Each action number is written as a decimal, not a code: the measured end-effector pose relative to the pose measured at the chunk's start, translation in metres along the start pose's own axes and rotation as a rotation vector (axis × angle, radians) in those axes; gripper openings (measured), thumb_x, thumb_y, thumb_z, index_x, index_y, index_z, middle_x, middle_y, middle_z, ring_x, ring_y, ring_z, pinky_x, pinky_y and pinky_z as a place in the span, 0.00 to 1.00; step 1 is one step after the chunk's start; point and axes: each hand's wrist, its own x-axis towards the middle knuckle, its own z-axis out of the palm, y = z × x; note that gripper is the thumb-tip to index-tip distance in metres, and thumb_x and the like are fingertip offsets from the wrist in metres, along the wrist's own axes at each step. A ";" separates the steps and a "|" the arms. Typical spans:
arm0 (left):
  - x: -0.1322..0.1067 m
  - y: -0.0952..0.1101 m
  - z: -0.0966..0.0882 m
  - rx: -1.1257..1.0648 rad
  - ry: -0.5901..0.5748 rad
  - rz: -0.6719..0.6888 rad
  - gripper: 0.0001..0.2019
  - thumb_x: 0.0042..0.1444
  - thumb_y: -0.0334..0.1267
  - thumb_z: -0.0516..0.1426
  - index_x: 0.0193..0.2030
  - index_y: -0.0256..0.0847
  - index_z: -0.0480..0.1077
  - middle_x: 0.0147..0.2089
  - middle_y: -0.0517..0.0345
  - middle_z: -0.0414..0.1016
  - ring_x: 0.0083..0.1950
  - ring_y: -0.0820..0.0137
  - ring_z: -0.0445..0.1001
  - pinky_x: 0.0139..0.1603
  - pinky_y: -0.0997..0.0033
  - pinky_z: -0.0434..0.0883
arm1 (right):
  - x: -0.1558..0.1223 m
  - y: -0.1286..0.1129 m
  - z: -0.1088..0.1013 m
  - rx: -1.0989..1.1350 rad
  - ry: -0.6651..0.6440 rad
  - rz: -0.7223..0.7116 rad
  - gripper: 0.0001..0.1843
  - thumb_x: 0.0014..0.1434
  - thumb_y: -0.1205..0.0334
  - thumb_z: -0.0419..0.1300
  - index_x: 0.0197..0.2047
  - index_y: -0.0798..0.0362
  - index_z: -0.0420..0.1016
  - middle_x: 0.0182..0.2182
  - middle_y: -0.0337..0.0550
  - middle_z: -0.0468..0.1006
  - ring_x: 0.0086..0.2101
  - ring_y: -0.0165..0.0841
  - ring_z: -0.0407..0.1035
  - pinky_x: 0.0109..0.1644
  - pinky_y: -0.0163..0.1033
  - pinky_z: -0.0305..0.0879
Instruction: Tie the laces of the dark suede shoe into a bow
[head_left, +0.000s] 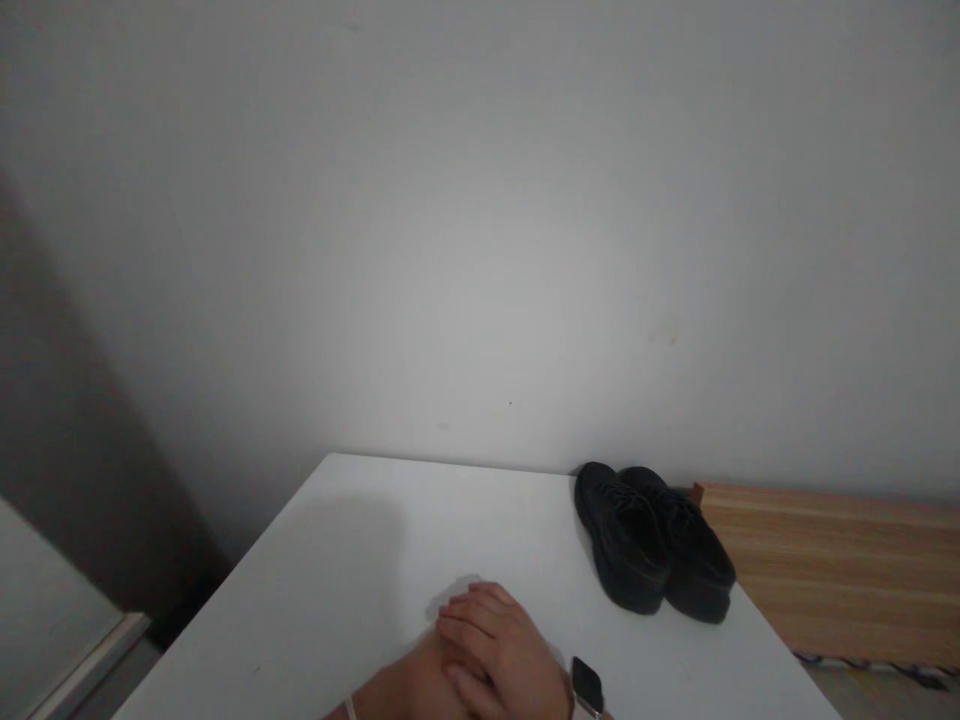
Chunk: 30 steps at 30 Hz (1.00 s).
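Resting at bottom middle, the bare right hand [517, 650] wraps over the bare left hand [429, 674], whose grip I cannot tell. Black lace-up shoes [628, 570] sit lower right on a flat white table [337, 560].

Pale wall [480, 250] with faint marks behind white bench [352, 580]; wood-grain board [840, 570] beyond bench's right edge; pale panel [52, 610] with light edging at lower left.

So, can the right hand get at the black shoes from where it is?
Probably yes: the right hand lies over the left hand, and nothing visible on the white tabletop blocks its way to the black shoes. It would just need to lift off.
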 end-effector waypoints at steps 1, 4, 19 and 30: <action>0.002 0.000 0.000 -0.006 -0.032 0.042 0.19 0.59 0.54 0.58 0.53 0.54 0.79 0.51 0.59 0.84 0.53 0.56 0.81 0.56 0.62 0.74 | -0.006 0.003 -0.012 -0.063 0.034 0.013 0.20 0.63 0.62 0.57 0.58 0.51 0.72 0.52 0.46 0.82 0.52 0.41 0.73 0.63 0.53 0.63; 0.006 -0.002 -0.005 -0.035 -0.170 0.173 0.23 0.63 0.53 0.55 0.62 0.51 0.72 0.61 0.52 0.78 0.63 0.55 0.74 0.67 0.54 0.65 | -0.036 0.024 -0.054 -0.325 0.287 0.163 0.20 0.65 0.71 0.53 0.58 0.50 0.70 0.51 0.49 0.81 0.54 0.42 0.72 0.60 0.57 0.66; -0.001 -0.011 -0.007 -0.092 -0.226 0.157 0.30 0.61 0.44 0.62 0.69 0.53 0.62 0.70 0.51 0.67 0.71 0.56 0.64 0.73 0.49 0.55 | -0.123 0.081 -0.104 -0.629 0.335 0.462 0.11 0.68 0.54 0.54 0.45 0.52 0.71 0.41 0.54 0.78 0.50 0.52 0.71 0.51 0.60 0.72; -0.009 -0.027 0.004 -0.183 0.341 -0.074 0.15 0.67 0.41 0.54 0.59 0.46 0.65 0.53 0.48 0.76 0.56 0.59 0.75 0.57 0.58 0.73 | -0.089 -0.001 -0.041 -0.378 0.267 0.180 0.04 0.64 0.64 0.59 0.43 0.50 0.69 0.31 0.43 0.78 0.32 0.40 0.70 0.34 0.43 0.69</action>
